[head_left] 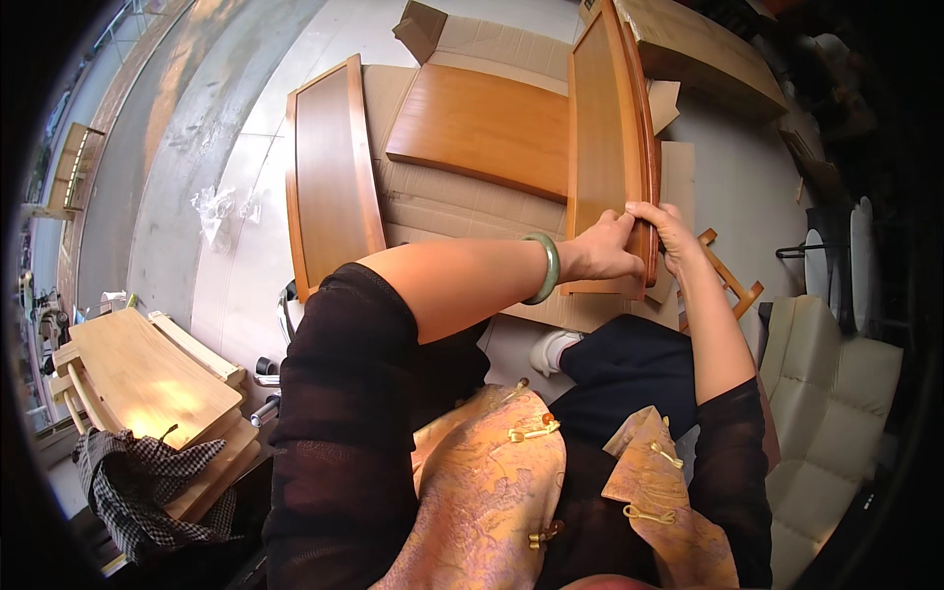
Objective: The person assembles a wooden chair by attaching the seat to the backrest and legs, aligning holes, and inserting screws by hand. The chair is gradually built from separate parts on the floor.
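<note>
A long framed wooden panel stretches away from me at the upper right, its darker red-brown edge on the right side. Near its close end, my left hand, with a green bangle on the wrist, grips that edge, fingertips partly hidden. My right hand holds the same edge from the right, thumb on top and the other fingers out of sight behind it. A flat orange-brown board lies to the left, one end meeting the panel. Farther left is a second framed panel.
Cardboard sheets lie beneath the wooden pieces. A cardboard box sits at the far right, a pale padded seat at the right. Pale wooden furniture with a checked cloth stands at the lower left. Crumpled plastic litters the floor.
</note>
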Available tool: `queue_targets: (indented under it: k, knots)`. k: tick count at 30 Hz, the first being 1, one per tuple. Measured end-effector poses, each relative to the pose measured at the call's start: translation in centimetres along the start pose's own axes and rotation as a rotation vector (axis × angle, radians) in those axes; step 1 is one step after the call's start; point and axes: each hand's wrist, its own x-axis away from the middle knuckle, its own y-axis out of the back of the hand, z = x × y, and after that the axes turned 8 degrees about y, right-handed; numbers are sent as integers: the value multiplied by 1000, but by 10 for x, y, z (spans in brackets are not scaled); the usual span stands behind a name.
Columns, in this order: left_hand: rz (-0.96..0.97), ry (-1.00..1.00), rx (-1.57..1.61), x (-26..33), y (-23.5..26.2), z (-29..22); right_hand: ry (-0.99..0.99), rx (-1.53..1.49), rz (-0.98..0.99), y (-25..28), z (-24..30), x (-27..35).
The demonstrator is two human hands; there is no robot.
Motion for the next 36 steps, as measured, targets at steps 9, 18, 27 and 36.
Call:
queue_targets:
  k: [9,18,27,36]
  knots:
    - [131,-40,-433,-113,97,66,-31,-49,-21,13,-1,2]
    - [-457,269,-994,-297,221,166,-227,-115,-18,20,16,-4]
    - [-654,123,-818,-313,191,197,-258,-165,-2,8,20,-2]
    - [-516,154,-782,-270,164,200,-269,-240,8,-17,16,31]
